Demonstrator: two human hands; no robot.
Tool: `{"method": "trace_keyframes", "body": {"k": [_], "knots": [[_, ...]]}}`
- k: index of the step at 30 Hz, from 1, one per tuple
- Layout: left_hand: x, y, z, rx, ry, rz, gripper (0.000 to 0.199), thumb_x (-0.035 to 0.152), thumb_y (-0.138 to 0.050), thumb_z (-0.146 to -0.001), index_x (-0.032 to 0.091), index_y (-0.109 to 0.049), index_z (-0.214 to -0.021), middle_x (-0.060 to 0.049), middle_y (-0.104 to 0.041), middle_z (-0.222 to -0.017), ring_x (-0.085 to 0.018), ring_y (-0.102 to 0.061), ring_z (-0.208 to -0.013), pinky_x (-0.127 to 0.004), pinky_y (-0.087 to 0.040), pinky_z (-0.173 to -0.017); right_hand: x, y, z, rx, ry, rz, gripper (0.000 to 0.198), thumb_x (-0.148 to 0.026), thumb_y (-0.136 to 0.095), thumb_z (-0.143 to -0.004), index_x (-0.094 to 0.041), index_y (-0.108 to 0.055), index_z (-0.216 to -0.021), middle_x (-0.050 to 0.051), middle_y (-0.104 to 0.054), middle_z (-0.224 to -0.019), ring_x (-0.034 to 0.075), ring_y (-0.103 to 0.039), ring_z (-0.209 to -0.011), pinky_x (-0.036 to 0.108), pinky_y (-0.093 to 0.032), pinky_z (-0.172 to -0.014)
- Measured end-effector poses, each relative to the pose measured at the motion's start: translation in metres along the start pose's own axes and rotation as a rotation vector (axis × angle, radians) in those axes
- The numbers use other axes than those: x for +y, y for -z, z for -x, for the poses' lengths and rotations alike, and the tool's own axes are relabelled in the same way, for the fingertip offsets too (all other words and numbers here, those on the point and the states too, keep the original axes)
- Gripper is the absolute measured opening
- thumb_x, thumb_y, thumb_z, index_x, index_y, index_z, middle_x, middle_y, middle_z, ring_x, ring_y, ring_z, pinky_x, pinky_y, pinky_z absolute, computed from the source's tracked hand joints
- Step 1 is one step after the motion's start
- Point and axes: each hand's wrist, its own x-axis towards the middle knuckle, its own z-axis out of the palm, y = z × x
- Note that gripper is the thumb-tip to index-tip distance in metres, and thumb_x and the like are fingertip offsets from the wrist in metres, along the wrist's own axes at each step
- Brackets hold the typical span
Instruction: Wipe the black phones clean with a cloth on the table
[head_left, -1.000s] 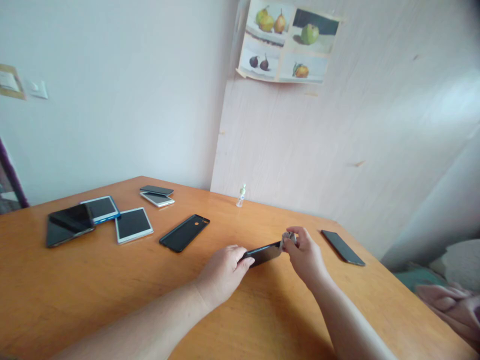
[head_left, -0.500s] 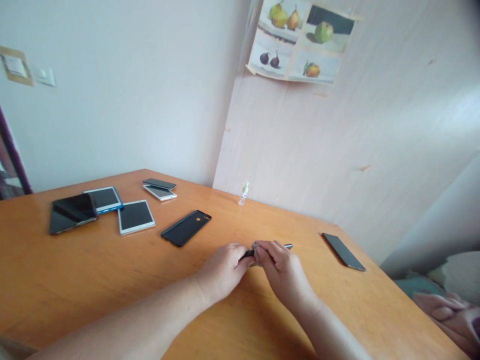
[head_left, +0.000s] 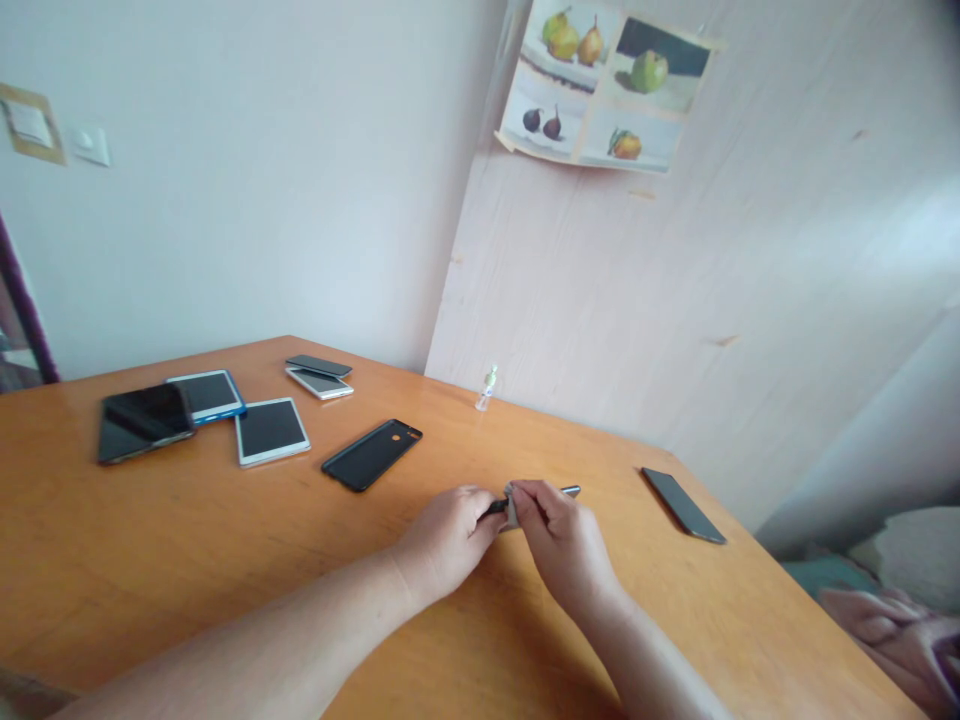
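Near the middle of the table, my left hand (head_left: 448, 535) is closed on one end of a dark, thin phone (head_left: 573, 491), seen edge-on. The phone's far end sticks out behind my right hand (head_left: 568, 540), and most of its body is hidden by my fingers. A small pale wipe (head_left: 512, 512) is pinched in my right fingers and pressed against the phone's edge. Left of my hands lies an empty black phone case (head_left: 371, 456) with its inside facing up.
Tablets lie at the left: a dark one (head_left: 146, 422), a blue-edged one (head_left: 212, 394) and a white one (head_left: 271, 432). Two stacked phones (head_left: 319, 377) lie behind. A small spray bottle (head_left: 486, 390) stands near the wall. Another dark phone (head_left: 684, 505) lies at right.
My right fingers have shifted slightly along the phone's edge, and more of the pale wipe shows. The phone's protruding end has moved a little left. My left hand stays put.
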Motion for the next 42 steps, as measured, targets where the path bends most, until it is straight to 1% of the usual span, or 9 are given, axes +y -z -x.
{"method": "trace_keyframes", "body": {"k": [4,8,10,13,18,21,26,35,42], "knots": [[0.000,0.000,0.001,0.008,-0.001,-0.041,0.022,0.029,-0.051,-0.093,0.020,-0.056,-0.074,-0.001,-0.063,-0.078,-0.017,-0.060,-0.075,-0.025,-0.039,-0.066,0.020,0.015,-0.008,0.067,-0.180,0.129,0.037,-0.048,-0.043,-0.092,-0.025,-0.067,-0.077,0.000,-0.067,-0.066,0.017,-0.061,-0.064,0.025,-0.039,-0.059],[-0.002,-0.001,0.001,0.005,-0.008,-0.056,0.024,0.031,-0.050,-0.094,0.020,-0.056,-0.073,-0.001,-0.062,-0.077,-0.016,-0.059,-0.074,-0.025,-0.038,-0.065,0.048,0.031,-0.017,0.190,-0.346,0.249,0.031,-0.046,-0.046,-0.088,-0.024,-0.067,-0.084,0.002,-0.068,-0.069,0.020,-0.061,-0.065,0.026,-0.037,-0.057],[-0.002,-0.002,0.001,0.009,-0.003,-0.048,0.024,0.031,-0.050,-0.093,0.020,-0.055,-0.073,-0.001,-0.062,-0.077,-0.017,-0.059,-0.074,-0.025,-0.039,-0.065,0.045,0.028,-0.016,0.200,-0.310,0.241,0.028,-0.044,-0.045,-0.089,-0.024,-0.066,-0.087,0.002,-0.069,-0.071,0.019,-0.061,-0.065,0.026,-0.037,-0.057],[0.000,-0.001,0.001,0.003,-0.003,-0.014,0.021,0.029,-0.051,-0.092,0.020,-0.057,-0.074,-0.002,-0.063,-0.078,-0.017,-0.060,-0.076,-0.025,-0.040,-0.066,0.018,0.012,-0.005,0.120,-0.154,0.187,0.029,-0.041,-0.042,-0.092,-0.024,-0.064,-0.084,0.001,-0.069,-0.072,0.018,-0.062,-0.065,0.025,-0.038,-0.060],[0.001,-0.001,0.001,0.000,-0.034,0.041,0.023,0.028,-0.047,-0.095,0.019,-0.060,-0.077,-0.003,-0.065,-0.077,-0.017,-0.062,-0.075,-0.026,-0.041,-0.066,-0.017,-0.002,0.008,-0.009,0.054,0.078,0.028,-0.041,-0.043,-0.095,-0.024,-0.065,-0.097,0.003,-0.071,-0.089,0.018,-0.065,-0.080,0.024,-0.041,-0.067],[0.001,-0.001,0.001,0.000,-0.034,0.034,0.021,0.028,-0.050,-0.094,0.020,-0.060,-0.077,-0.003,-0.065,-0.078,-0.018,-0.062,-0.076,-0.025,-0.041,-0.066,-0.008,0.004,0.004,-0.031,0.013,0.047,0.030,-0.043,-0.044,-0.094,-0.024,-0.067,-0.090,0.002,-0.070,-0.079,0.017,-0.063,-0.072,0.024,-0.041,-0.063],[0.001,-0.001,0.001,-0.013,-0.007,-0.001,0.018,0.028,-0.054,-0.091,0.019,-0.060,-0.077,-0.002,-0.064,-0.079,-0.018,-0.061,-0.076,-0.025,-0.042,-0.066,0.015,0.013,-0.004,0.081,-0.143,0.135,0.032,-0.048,-0.048,-0.091,-0.024,-0.067,-0.079,-0.001,-0.066,-0.064,0.016,-0.058,-0.059,0.024,-0.037,-0.055],[0.002,-0.002,0.001,-0.018,-0.063,0.043,0.023,0.024,-0.047,-0.094,0.018,-0.063,-0.079,-0.003,-0.066,-0.075,-0.017,-0.062,-0.074,-0.025,-0.040,-0.064,-0.021,-0.006,0.007,0.006,-0.027,0.065,0.027,-0.044,-0.048,-0.092,-0.025,-0.064,-0.080,-0.001,-0.068,-0.074,0.015,-0.060,-0.065,0.023,-0.037,-0.059],[0.003,0.000,0.000,-0.013,0.008,-0.009,0.021,0.030,-0.054,-0.091,0.019,-0.062,-0.074,-0.002,-0.062,-0.075,-0.017,-0.059,-0.072,-0.025,-0.040,-0.064,0.019,0.019,-0.007,0.120,-0.208,0.249,0.034,-0.049,-0.046,-0.090,-0.025,-0.064,-0.076,0.000,-0.065,-0.063,0.017,-0.058,-0.059,0.025,-0.033,-0.053]]}}
